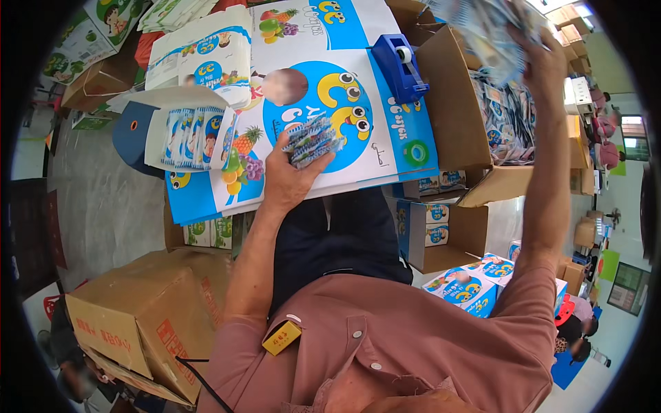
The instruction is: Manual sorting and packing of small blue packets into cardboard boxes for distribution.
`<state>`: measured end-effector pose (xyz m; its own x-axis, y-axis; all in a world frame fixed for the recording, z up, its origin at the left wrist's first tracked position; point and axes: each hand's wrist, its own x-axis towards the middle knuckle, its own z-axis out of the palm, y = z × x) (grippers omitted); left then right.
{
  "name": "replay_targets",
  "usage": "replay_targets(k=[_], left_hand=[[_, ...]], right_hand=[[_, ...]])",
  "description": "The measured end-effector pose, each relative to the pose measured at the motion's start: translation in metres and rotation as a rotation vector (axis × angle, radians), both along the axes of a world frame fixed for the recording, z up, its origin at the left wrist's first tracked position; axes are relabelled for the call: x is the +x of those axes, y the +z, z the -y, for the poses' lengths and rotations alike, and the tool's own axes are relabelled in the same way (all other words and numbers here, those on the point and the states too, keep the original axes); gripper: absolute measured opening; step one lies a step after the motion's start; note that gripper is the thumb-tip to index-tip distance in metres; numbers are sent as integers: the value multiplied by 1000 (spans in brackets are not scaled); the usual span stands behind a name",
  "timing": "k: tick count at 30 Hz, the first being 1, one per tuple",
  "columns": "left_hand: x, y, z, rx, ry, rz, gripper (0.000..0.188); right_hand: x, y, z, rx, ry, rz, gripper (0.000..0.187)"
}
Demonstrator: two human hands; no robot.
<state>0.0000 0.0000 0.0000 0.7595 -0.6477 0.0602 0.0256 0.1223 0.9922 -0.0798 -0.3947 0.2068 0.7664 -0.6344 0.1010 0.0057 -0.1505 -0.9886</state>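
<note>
My left hand (292, 172) is closed around a small stack of blue-and-white sachets (311, 141), above a large printed cardboard sheet (241, 196). Up at the right, my right hand (542, 60) grips a bunch of sachets (485, 34), smeared by motion. Below that bunch, many loose sachets (508, 124) fill an open brown carton (447, 103). To the left of my left hand stands an open small white box (157, 134) with a row of upright sachets (193, 138) inside.
Flat white printed boxes (206, 58) are stacked at the far left of the sheet. A blue tape dispenser (401, 69) and a green tape roll (415, 153) lie near the carton. Another brown carton (138, 310) stands at lower left, packed boxes (475, 279) at lower right.
</note>
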Motion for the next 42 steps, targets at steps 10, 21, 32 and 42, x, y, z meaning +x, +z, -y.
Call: replay_targets(k=[10, 21, 32, 42], left_hand=[[-4, 3, -28, 21, 38, 20, 52], [-3, 5, -35, 5, 43, 9, 53], [1, -1, -36, 0, -48, -36, 69], [-4, 10, -23, -87, 219, 344, 76]], right_hand=[[101, -189, -139, -651, 183, 20, 36], [86, -171, -130, -1544, -122, 153, 16], [41, -112, -156, -472, 339, 75, 24], [36, -162, -209, -420, 828, -77, 21]])
